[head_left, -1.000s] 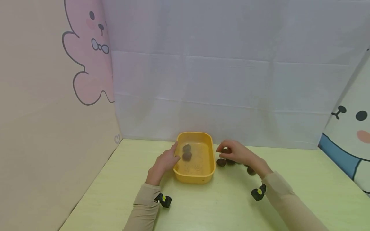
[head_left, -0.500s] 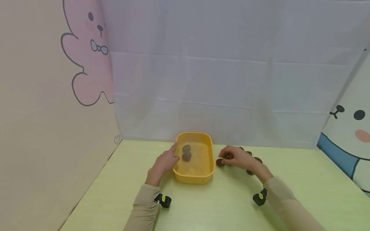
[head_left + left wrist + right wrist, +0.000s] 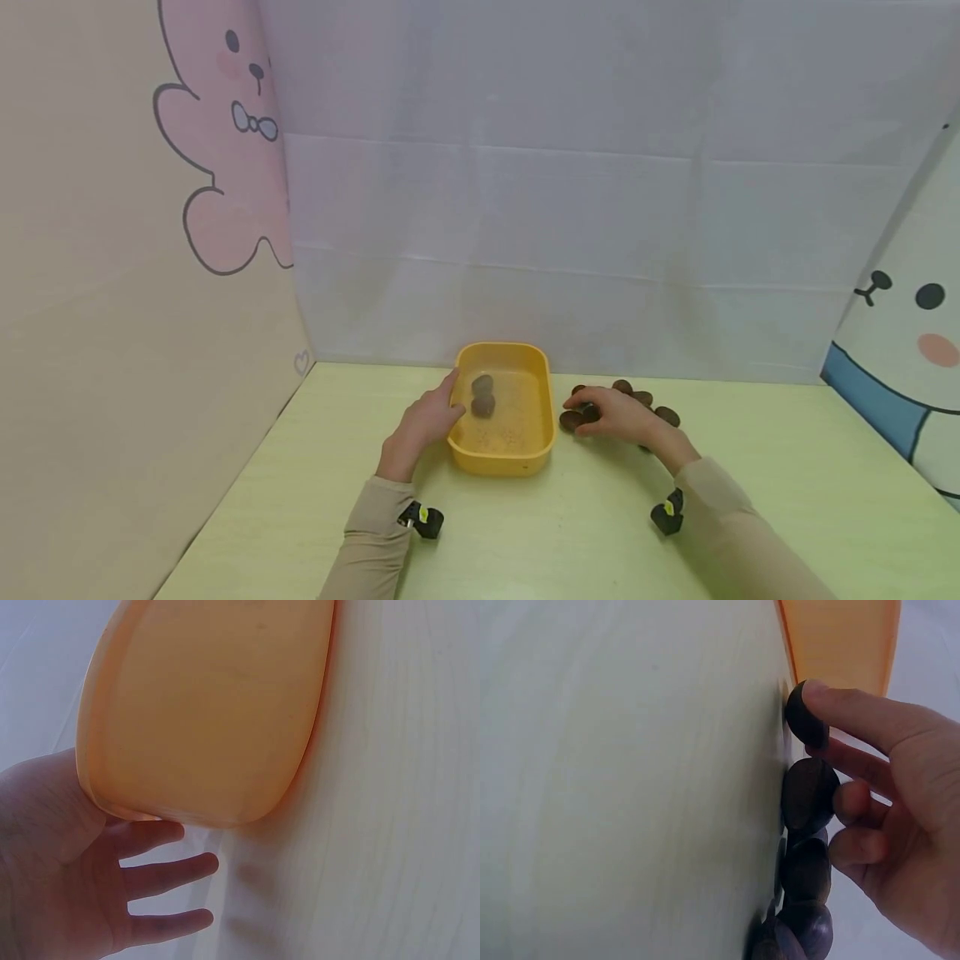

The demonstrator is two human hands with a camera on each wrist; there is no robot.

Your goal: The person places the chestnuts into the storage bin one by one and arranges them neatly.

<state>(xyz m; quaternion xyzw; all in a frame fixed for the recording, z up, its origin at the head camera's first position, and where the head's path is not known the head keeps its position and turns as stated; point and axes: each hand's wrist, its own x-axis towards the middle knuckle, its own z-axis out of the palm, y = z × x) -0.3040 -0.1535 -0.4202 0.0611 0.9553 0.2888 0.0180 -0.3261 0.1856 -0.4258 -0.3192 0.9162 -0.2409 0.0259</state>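
Observation:
A yellow plastic tray stands on the table and holds two brown chestnuts. My left hand grips its left rim, the thumb over the edge; in the left wrist view several fingers extend below the tray's wall. To the right of the tray, my right hand reaches down over a group of dark brown chestnuts. In the right wrist view its thumb and forefinger pinch the chestnut nearest the tray, low at the tabletop. Other fingers curl beside a second chestnut.
More chestnuts lie close together behind and under the right hand. A white cloth wall rises at the table's back edge, just behind the tray. Printed panels flank the pale table.
The right hand has come down slightly, and its thumb and forefinger have moved in around the chestnut nearest the tray. The left hand and tray keep their places.

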